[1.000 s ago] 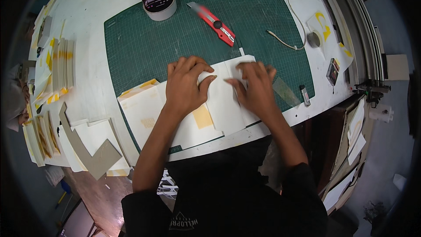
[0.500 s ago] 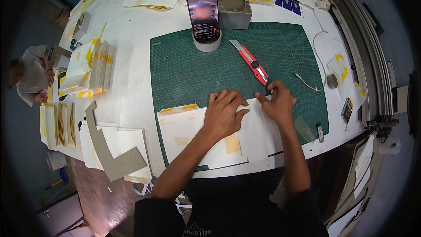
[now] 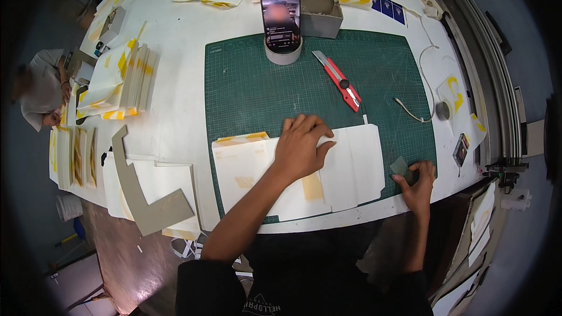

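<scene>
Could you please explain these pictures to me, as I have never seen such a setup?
There is no machine: a person works bare-handed. Every picture comes from a wide camera worn on their head, looking down, so straight edges look bent. On the white table lies a green cutting mat, with a red cutter on it and a phone propped upright in a round stand at its far edge. A grey L-shaped board lies to the left. The left hand rests on white paper on the mat. The right hand is at a small see-through strip near the mat's right edge; I cannot tell whether it is gripped.
</scene>
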Action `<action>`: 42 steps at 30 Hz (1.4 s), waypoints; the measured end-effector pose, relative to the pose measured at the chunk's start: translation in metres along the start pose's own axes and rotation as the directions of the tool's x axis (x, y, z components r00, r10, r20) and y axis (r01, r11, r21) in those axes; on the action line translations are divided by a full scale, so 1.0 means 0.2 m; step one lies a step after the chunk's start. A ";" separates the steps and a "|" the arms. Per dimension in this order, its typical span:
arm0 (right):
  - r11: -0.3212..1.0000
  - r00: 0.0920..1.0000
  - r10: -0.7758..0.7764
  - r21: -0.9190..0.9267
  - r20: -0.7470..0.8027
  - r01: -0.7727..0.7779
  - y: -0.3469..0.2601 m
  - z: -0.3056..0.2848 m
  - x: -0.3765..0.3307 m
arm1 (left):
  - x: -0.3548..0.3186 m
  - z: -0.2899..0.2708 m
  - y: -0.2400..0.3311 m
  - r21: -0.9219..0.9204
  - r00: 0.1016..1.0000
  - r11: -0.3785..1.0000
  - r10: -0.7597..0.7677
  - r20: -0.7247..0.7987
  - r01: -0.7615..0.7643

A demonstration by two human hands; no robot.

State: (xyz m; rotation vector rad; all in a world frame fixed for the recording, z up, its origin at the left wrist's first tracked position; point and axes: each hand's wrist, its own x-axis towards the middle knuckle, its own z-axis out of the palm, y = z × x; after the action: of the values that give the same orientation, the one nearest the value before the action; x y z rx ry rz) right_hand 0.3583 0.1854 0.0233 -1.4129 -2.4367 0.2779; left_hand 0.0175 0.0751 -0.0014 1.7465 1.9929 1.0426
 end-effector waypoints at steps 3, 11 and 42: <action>0.950 0.984 0.165 0.256 0.066 -0.176 -0.04 0.04 -0.02 | 0.00 0.00 -0.01 0.001 1.000 1.000 -0.009 -0.008 0.009; 0.855 0.896 -0.443 0.281 -0.040 0.436 -0.35 0.11 0.05 | 0.03 0.00 -0.01 -0.003 0.999 1.000 -0.025 -0.026 0.025; 0.952 0.954 -0.274 0.108 -0.122 0.287 -0.06 0.02 -0.14 | 0.03 0.01 -0.01 0.047 1.000 0.999 -0.012 -0.011 0.012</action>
State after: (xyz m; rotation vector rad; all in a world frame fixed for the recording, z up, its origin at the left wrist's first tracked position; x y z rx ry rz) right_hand 0.3614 0.1546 0.0184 -0.9868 -2.4462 0.2746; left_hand 0.0149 0.0815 -0.0030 1.7539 2.0479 1.0105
